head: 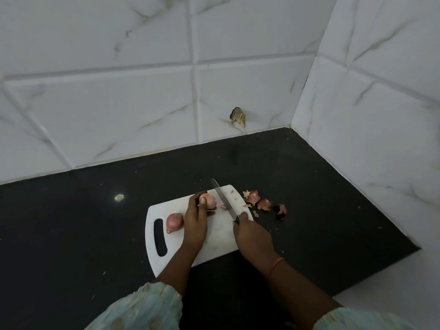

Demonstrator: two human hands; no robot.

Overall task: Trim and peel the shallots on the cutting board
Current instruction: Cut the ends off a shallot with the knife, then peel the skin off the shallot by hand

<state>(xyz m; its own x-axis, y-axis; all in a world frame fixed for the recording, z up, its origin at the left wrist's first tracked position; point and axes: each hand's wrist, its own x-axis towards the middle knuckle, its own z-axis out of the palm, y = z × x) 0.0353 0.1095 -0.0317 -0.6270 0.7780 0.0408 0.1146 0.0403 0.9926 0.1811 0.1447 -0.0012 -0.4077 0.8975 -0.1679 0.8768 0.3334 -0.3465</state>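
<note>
A white cutting board (214,244) with a slot handle lies on the black counter. My left hand (195,222) grips a pale pink shallot (210,200) near the board's far edge, thumb on top of it. My right hand (252,232) holds a knife (222,198) by its handle; the blade points away from me and lies just right of the held shallot. A second shallot (174,222), still in its reddish skin, sits on the board to the left, next to the slot. A small pink trimming (223,207) lies beside the blade.
Several reddish-brown skin pieces (264,204) lie on the black counter (95,234) just right of the board. White marble-pattern tile walls (142,103) close the back and right sides, meeting in a corner. The back wall has a chipped patch (237,116).
</note>
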